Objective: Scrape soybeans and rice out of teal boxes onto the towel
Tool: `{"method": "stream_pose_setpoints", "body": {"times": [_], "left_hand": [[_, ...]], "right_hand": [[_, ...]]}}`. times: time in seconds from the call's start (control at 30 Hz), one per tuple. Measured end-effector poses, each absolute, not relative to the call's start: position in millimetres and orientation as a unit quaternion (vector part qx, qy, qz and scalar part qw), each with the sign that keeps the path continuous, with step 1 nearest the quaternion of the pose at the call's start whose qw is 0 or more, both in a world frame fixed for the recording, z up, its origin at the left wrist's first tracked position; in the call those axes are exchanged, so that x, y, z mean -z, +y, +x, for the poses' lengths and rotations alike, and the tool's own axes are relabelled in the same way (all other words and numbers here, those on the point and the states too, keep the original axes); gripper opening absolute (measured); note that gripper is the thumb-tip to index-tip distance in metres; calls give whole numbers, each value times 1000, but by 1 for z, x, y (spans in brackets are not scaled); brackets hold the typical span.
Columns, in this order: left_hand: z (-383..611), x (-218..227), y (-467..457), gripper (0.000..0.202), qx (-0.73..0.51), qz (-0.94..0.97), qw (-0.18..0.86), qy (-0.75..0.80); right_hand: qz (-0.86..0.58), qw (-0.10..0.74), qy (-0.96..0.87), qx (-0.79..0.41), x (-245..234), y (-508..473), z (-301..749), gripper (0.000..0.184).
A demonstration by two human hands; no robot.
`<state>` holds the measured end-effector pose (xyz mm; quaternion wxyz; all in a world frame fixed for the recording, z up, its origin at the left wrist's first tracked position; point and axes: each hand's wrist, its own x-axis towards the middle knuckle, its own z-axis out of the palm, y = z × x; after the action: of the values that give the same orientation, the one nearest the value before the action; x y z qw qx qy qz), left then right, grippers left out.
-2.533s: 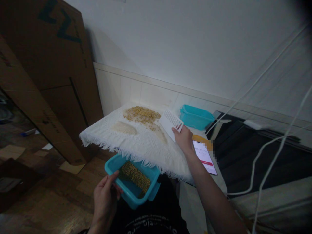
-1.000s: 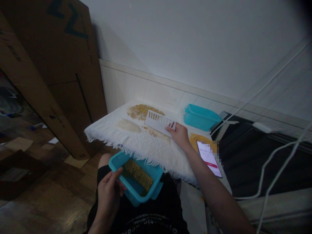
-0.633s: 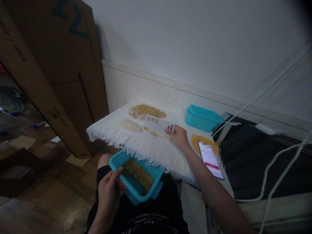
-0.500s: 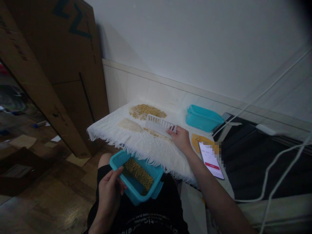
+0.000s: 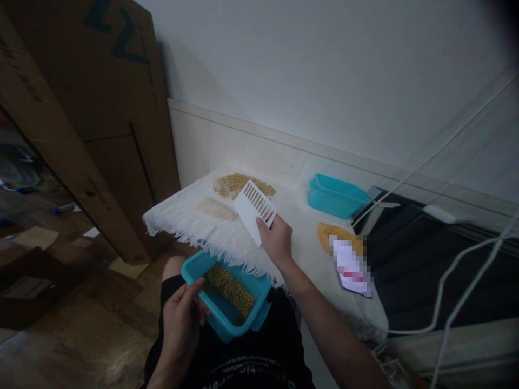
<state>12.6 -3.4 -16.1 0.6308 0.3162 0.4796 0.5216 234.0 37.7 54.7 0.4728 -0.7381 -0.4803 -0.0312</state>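
My left hand [image 5: 182, 313] grips the left rim of a blue plastic bin [image 5: 257, 319], thumb over the edge. Yellowish soybean-like beans [image 5: 231, 289] lie inside it, and it sits over my lap below the table edge. In my right hand [image 5: 276, 237] is a white slotted plastic piece [image 5: 248, 213], pinched at its near right end and tilted over the white cloth [image 5: 182, 208]. Behind it is a spread heap of tan beans [image 5: 233, 185]. A pile of fine pale grains [image 5: 213, 207] rests left of the slotted piece.
A second blue bin [image 5: 338, 197] stands at the table's back right. Near it lie a yellow item [image 5: 330, 237] and a phone [image 5: 351, 270], partly pixelated. White cables [image 5: 440, 292] cross the right side. A tall cardboard box [image 5: 109, 102] stands on the left.
My right hand has moved left and toward me, turning the slotted piece so its flat face shows more. The cloth's near right edge has shifted. My left hand and its bin stay put.
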Motion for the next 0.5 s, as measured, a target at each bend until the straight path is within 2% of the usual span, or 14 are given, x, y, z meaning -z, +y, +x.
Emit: {"method": "stream_pose_setpoints", "body": {"times": [0.5], "left_hand": [[14,17,-4,37,-520,308,639,476]], "right_hand": [[-772,479,-416,34,-47,19,243,20]]}}
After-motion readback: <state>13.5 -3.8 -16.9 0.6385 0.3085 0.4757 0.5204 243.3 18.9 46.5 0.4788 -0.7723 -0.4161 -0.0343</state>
